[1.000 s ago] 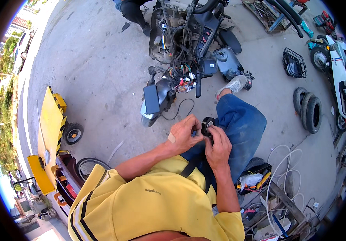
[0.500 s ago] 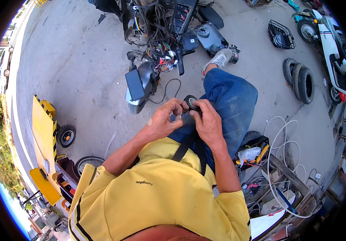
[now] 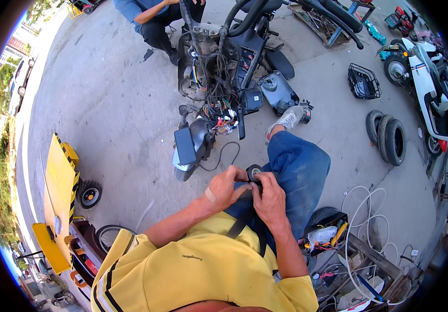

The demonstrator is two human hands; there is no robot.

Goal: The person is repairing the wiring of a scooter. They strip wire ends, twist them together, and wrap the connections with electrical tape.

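Observation:
Over my lap I hold a small roll of black tape (image 3: 254,172) with a pale core. My right hand (image 3: 269,198) grips its near right side between thumb and fingers. My left hand (image 3: 225,190) is closed at the roll's left edge, its fingertips pinching there; a loose tape end cannot be made out. A tan plaster sits on my left wrist. Beyond my hands stands a stripped electric scooter (image 3: 216,88), with bundles of black cable and a cluster of coloured connectors (image 3: 226,122) exposed. A dark phone (image 3: 185,146) lies on its front fender (image 3: 178,162).
Another person (image 3: 148,21) sits behind the scooter. To the right are several tyres (image 3: 393,141), a black basket (image 3: 363,81) and a white scooter (image 3: 425,88). Near my right arm, a tool box (image 3: 323,236) stands beside a looped white hose (image 3: 349,229). A yellow cart (image 3: 59,187) is left.
The view has tilted up, so the scene sits lower and the other person's arms and torso now show. Both my hands stay on the tape roll, with slightly shifted fingers.

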